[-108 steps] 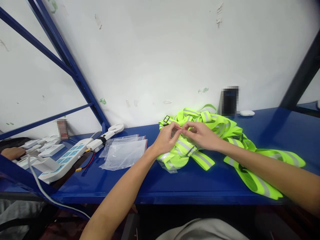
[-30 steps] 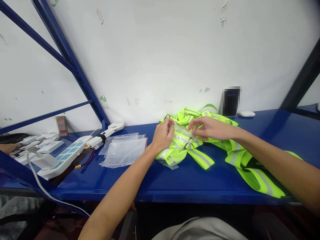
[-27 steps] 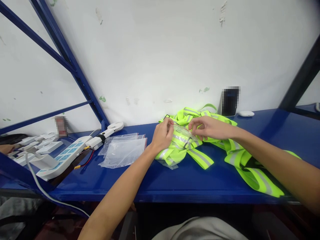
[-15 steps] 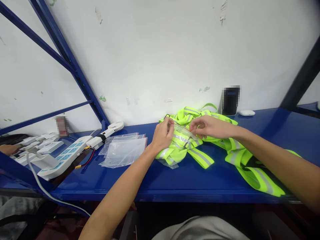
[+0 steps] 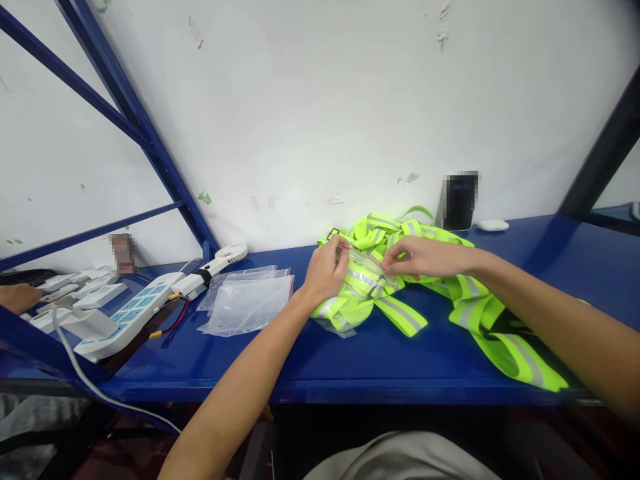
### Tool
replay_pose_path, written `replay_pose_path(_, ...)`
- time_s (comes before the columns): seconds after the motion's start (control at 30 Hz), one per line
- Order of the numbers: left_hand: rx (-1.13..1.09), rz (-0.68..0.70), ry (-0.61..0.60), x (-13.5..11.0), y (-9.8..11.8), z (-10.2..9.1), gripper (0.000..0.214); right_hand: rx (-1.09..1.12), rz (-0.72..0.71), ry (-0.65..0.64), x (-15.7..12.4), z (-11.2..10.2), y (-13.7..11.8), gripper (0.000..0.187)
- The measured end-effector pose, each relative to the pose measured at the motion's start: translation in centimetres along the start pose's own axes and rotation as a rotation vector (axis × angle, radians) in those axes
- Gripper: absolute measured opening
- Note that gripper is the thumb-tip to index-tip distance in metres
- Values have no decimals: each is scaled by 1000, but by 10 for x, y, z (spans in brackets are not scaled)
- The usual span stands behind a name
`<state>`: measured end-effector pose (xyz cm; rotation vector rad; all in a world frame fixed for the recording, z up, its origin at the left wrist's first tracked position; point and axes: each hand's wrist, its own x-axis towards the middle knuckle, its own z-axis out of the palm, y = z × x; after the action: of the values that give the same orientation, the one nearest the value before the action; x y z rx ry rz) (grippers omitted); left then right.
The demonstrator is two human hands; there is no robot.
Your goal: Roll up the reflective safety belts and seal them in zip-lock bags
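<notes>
A clear zip bag [image 5: 363,272] with a red strip along its mouth holds a folded neon-yellow reflective vest [image 5: 350,300] on the blue shelf [image 5: 390,360]. My left hand [image 5: 325,270] pinches the left end of the bag's mouth. My right hand [image 5: 425,257] pinches the same strip at its right end, fingers closed on it. Behind and to the right of the bag lies a loose heap of more neon-yellow reflective vests [image 5: 465,293], trailing toward the shelf's front edge.
A stack of empty clear zip bags [image 5: 247,300] lies left of my hands. Further left are a white handheld fan [image 5: 220,261], a white power strip [image 5: 125,320] with a cable, and white boxes. Another person's hand [image 5: 17,297] shows at the far left. A dark device [image 5: 459,200] stands against the wall.
My hands were pinched together at the bag's mouth 3.6 s ago; they have since spread apart along the red strip. In the last second my right hand slid slightly left.
</notes>
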<state>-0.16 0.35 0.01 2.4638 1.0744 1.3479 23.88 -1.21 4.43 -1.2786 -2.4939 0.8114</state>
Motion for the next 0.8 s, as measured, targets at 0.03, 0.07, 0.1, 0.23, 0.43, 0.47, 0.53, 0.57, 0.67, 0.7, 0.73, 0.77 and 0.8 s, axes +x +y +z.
replay_pose_path(0.03,2,-2,-1,0,0,0,8,-10,-1,-24,0,0,1,30)
replay_pose_path(0.07,4,-4,-2,0,0,0,9,-16,-4,-40,0,0,1,28)
replay_pose_path(0.1,6,-6,-4,0,0,0,9,-19,-9,-47,0,0,1,27)
replay_pose_path(0.23,8,-10,-1,0,-1,0,8,-13,-10,-7,-2,-2,-3,26)
replay_pose_path(0.43,3,-6,8,0,-2,1,8,114,-5,-30,-4,-2,-7,28)
replay_pose_path(0.47,5,-9,8,0,-2,1,9,152,-2,-48,-4,-1,-7,28)
replay_pose_path(0.53,9,-18,9,0,-2,1,9,182,2,-50,-4,-2,-7,29)
replay_pose_path(0.57,11,-21,9,0,-3,1,9,175,4,-40,-4,-2,-7,30)
replay_pose_path(0.67,9,-18,2,0,-3,1,9,137,8,-47,-5,-5,-7,31)
replay_pose_path(0.7,5,-15,-2,0,-3,1,8,129,12,-68,-6,-7,-7,30)
replay_pose_path(0.73,2,-13,-4,0,-3,1,8,118,17,-90,-6,-8,-7,29)
replay_pose_path(0.77,0,-11,-3,0,-2,1,8,103,22,-110,-7,-9,-6,28)
replay_pose_path(0.8,-2,-9,-2,-1,-2,1,8,88,27,-123,-7,-10,-6,26)
